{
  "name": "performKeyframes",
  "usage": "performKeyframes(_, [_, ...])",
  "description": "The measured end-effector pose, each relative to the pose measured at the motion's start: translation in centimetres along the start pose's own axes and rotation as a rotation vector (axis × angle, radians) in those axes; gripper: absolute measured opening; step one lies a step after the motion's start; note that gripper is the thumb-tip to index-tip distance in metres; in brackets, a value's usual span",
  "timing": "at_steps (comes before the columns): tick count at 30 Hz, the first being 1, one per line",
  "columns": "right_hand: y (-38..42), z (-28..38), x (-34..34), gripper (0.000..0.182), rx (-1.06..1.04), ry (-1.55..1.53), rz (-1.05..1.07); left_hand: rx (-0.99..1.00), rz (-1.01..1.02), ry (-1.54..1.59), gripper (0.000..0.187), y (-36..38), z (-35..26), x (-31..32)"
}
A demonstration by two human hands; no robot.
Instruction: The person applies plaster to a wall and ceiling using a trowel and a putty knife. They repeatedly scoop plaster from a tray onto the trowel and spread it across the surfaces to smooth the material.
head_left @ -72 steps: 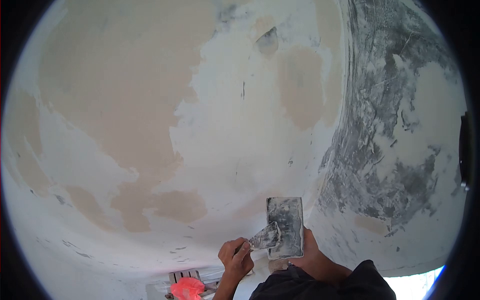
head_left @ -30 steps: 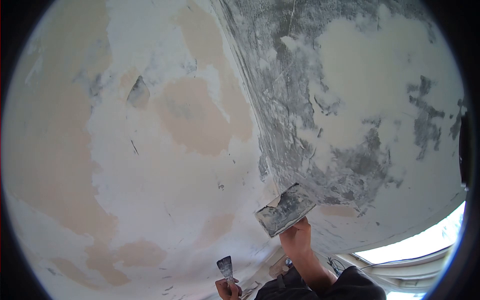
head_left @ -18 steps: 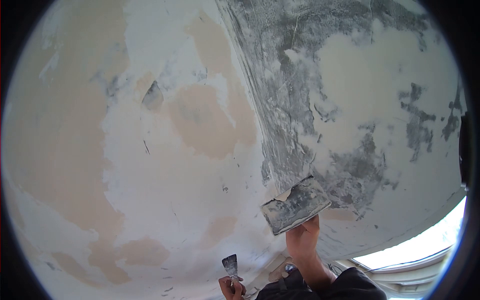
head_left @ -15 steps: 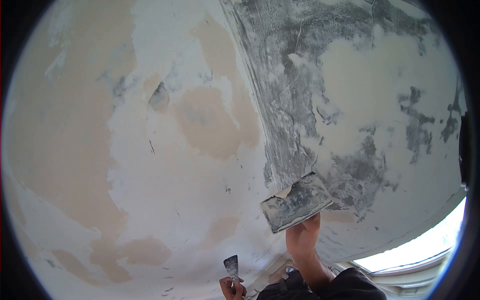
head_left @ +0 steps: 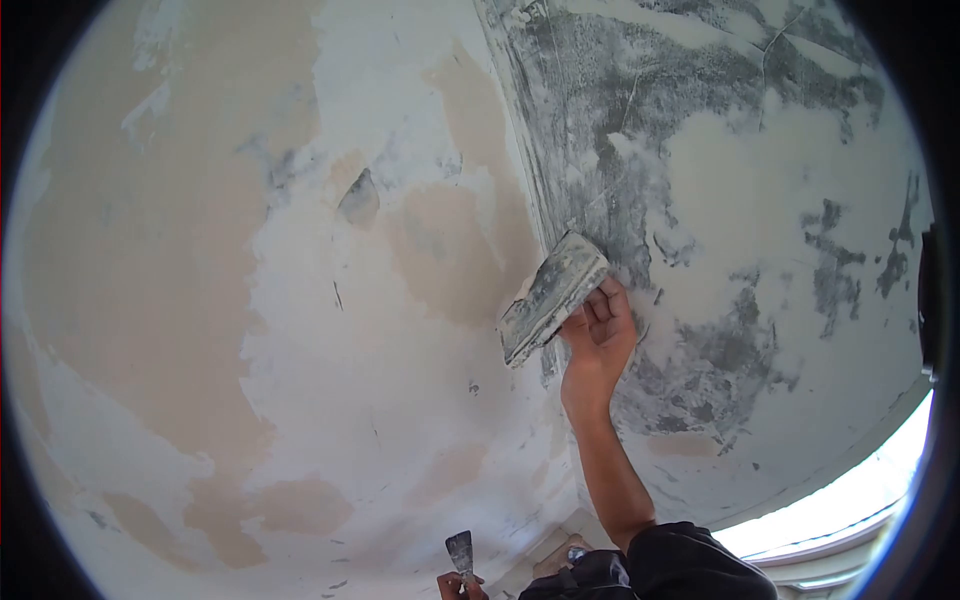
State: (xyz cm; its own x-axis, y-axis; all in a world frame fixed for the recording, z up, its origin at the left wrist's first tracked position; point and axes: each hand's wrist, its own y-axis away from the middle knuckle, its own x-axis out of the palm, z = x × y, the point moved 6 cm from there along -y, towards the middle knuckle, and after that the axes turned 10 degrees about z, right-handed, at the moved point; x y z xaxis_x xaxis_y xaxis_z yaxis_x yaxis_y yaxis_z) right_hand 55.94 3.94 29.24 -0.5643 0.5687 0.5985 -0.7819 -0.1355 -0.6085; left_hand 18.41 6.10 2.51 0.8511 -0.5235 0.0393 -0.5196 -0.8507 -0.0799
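My right hand (head_left: pixel 603 325) is raised at the corner between two wall surfaces, its fingers closed on a plastering trowel (head_left: pixel 553 300). The trowel's broad blade is tilted and smeared with grey and pale plaster; a pale lump clings to its left edge. In this view it overlaps the grey-streaked strip (head_left: pixel 560 170) along the corner. Low in the picture, my left hand (head_left: pixel 460 587) grips a putty knife (head_left: pixel 460 550) with its dark, plaster-stained blade pointing up. The lower part of that hand is cut off by the frame.
On the left, a white wall (head_left: pixel 330 400) carries beige patches and a small grey, drop-shaped spot (head_left: pixel 359 198). The right surface (head_left: pixel 735 180) mixes grey and pale plaster, with cracks near the top. A bright window (head_left: pixel 840 495) is at lower right.
My right hand has lifted the trowel upward and slightly left along the corner, turning its blade more steeply. My left hand keeps the putty knife low. The view has shifted a little.
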Motion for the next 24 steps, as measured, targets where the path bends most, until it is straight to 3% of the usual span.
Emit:
performKeyframes(11, [-3.3,2.1,6.9,0.041,-0.059,0.67,0.096,0.094,0.005,-0.007,0.017,-0.4,2.0,-0.8])
performKeyframes(15, [-3.9,3.5,6.8,0.043,-0.097,0.384,0.139,0.029,0.009,-0.005,0.015,-0.9,1.8,0.1])
performKeyframes(17, [-4.5,4.8,3.3,0.044,-0.126,0.243,-0.03,0.063,0.007,-0.025,0.015,-1.2,1.7,-0.1])
performKeyframes(20, [-4.8,4.5,1.5,0.044,-0.047,0.176,-0.056,0.082,0.016,-0.095,0.013,-1.7,1.9,-0.8])
performKeyframes(24, [-4.7,3.8,4.2,0.042,-0.086,0.53,0.05,0.051,0.022,-0.064,0.012,-1.6,1.6,-0.6])
